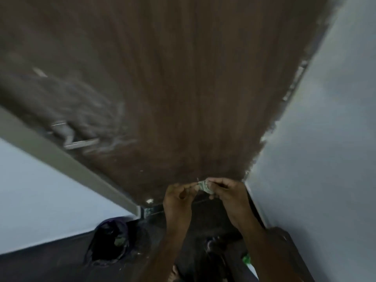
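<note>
2 pale walls (325, 139) flank a brown door (183, 78); left hand (179, 198) and right hand (230, 192) pinch perhaps crumpled paper (205, 186).

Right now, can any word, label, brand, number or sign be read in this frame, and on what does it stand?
None can be read.
The small pale crumpled scrap, pinched between the left hand and the right hand, bears dark marks, too blurred to read.
The brown wooden door shows only pale smears, no lettering.
</note>
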Available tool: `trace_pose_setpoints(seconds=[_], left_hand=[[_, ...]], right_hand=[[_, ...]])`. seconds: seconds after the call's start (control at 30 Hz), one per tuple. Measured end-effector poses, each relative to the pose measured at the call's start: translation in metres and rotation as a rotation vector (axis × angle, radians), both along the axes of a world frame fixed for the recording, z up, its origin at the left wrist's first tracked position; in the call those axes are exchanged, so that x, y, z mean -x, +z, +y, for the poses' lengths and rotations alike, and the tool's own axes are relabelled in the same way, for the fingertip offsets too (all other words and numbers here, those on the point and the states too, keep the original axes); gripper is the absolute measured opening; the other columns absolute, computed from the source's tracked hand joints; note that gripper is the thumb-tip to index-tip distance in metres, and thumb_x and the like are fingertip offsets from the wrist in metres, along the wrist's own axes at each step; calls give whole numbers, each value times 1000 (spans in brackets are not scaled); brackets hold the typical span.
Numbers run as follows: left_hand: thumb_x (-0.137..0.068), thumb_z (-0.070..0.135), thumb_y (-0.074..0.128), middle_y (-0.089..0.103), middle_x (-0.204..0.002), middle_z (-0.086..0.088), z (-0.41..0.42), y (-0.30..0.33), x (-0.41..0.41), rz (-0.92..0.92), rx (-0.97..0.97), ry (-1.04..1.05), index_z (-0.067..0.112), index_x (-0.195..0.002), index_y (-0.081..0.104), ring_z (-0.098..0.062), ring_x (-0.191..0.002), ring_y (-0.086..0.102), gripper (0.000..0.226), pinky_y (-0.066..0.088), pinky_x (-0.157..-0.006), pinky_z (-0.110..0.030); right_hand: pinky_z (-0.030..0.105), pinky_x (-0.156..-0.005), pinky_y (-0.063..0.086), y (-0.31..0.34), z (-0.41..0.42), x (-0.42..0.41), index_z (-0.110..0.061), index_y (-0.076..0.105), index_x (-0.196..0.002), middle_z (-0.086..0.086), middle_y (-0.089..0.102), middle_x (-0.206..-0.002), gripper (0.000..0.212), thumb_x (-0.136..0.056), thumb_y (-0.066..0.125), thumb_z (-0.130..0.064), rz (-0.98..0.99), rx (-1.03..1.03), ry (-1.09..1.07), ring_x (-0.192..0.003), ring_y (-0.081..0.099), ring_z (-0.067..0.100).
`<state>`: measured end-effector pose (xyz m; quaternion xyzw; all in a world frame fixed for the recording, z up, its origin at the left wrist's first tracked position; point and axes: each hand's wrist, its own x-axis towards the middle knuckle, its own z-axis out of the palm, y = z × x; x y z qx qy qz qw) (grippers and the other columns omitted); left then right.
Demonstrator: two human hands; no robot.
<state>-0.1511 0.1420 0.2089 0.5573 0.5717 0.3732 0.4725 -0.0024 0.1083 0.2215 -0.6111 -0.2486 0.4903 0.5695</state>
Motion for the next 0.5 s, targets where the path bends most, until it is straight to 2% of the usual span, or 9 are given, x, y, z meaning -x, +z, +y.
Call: trace_pose_setpoints(seconds=[0.03,0.13,0.27,0.33,0.43,0.5], left_hand=[[-91,25,75,76,-91,3,5,7,16,-33,17,69,27,-91,81,0,-77,68,7,52,-68,-14],[-92,22,73,78,-73,0,17,21,60,-200,125,205,31,-81,83,-7,-60,65,18,53,-56,-22],[-86,27,76,80,-85,-8,35,45,113,-378,149,335,22,-90,84,-16,-72,75,10,58,-62,-24],[-80,32,78,81,-90,-8,46,53,142,-401,152,333,21,-95,83,-21,-80,77,19,60,-67,-31],[-88,18,75,81,-93,-6,65,60,181,-383,112,313,21,-98,83,-25,-88,77,13,61,-76,-35],[-93,11,70,81,-90,-7,78,62,207,-378,80,321,23,-93,84,-24,-85,78,19,61,-71,-29]], right_hand=[[28,-65,61,6,13,17,-12,79,-92,6,80,-88,9,-88,73,-5,-20,1,60,-80,75,20],[19,-67,59,21,44,65,-13,80,-91,2,80,-86,8,-88,74,-9,-62,-27,175,-83,76,15],[15,-68,57,44,75,123,-10,80,-90,-5,80,-84,9,-88,73,-5,-146,-91,308,-81,74,5],[17,-72,58,55,87,150,-8,80,-93,-7,79,-89,9,-89,72,-5,-224,-123,379,-85,73,3],[23,-84,60,70,104,184,-9,79,-101,-7,75,-102,15,-87,74,-3,-296,-153,484,-97,71,6],[24,-91,58,79,117,207,-13,75,-110,-8,73,-110,30,-85,74,3,-331,-189,524,-104,69,6]])
